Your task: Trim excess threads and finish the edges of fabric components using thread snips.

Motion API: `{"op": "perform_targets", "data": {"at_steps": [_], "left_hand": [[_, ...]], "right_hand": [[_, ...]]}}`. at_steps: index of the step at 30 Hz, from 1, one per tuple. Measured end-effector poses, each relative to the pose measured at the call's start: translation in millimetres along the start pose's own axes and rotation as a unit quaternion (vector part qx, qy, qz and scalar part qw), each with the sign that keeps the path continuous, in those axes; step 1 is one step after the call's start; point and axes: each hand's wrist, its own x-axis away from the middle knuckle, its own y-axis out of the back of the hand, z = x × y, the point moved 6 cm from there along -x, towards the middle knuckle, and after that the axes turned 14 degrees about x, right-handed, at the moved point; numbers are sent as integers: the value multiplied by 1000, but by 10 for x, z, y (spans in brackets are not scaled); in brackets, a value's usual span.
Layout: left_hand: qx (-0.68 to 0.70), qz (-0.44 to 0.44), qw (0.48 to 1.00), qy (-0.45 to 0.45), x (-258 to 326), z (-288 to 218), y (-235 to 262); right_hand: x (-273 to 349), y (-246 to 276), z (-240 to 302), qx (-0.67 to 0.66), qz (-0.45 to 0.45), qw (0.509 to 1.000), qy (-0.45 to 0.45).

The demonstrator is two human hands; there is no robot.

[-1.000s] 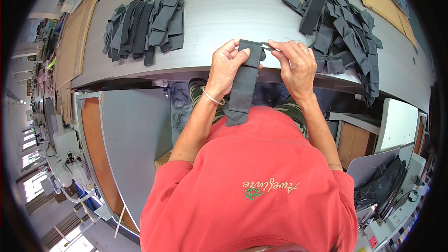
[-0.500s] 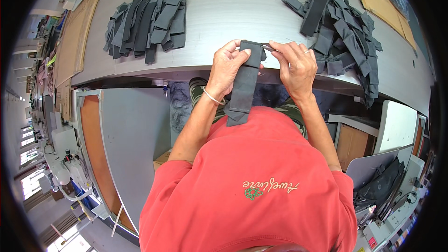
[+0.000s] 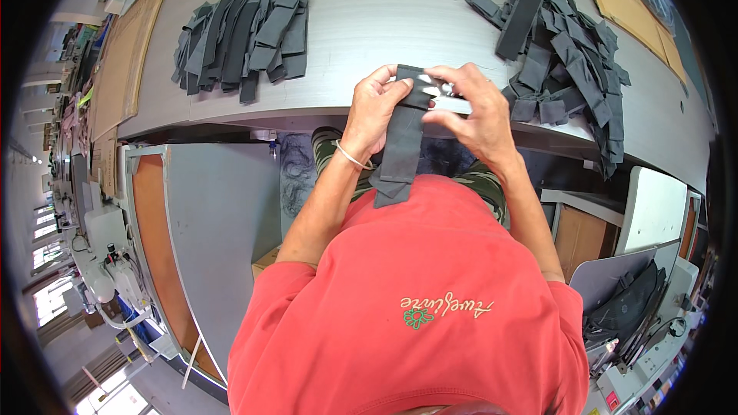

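A dark grey fabric strip [image 3: 401, 142] hangs down in front of me, its lower end folded and lying against my red shirt. My left hand [image 3: 370, 111] pinches the strip's top end between thumb and fingers. In my right hand [image 3: 484, 115] is a small pair of silver thread snips [image 3: 450, 104], gripped between thumb and fingers. Their blurred, shiny tips are at the strip's right edge, just below its top; whether they touch the cloth I cannot tell.
A row of grey strips [image 3: 242, 42] lies at the left of the pale table [image 3: 377, 15]. A looser heap of similar strips [image 3: 569, 54] covers the right side, some hanging over the edge. Cardboard [image 3: 134, 61] borders the table's left end; a grey cabinet [image 3: 223, 207] stands below.
My right hand has turned and opened its grip a little, bringing the snips into view and slightly lower along the strip's edge. The left hand stays almost still on the strip.
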Motion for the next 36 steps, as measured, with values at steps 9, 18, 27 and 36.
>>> {"op": "perform_targets", "data": {"at_steps": [9,18,27,36], "left_hand": [[143,11,986,90,66,-19,-207],[134,-80,986,52,-46,49,258],[154,-121,980,37,-62,131,276],[132,-123,984,1,-11,20,162]], "right_hand": [[-82,-244,-406,-64,47,979,-187],[14,-154,-173,-9,-12,998,-64],[242,-248,20,121,-20,992,15],[201,-249,-1,104,-5,995,0]]}}
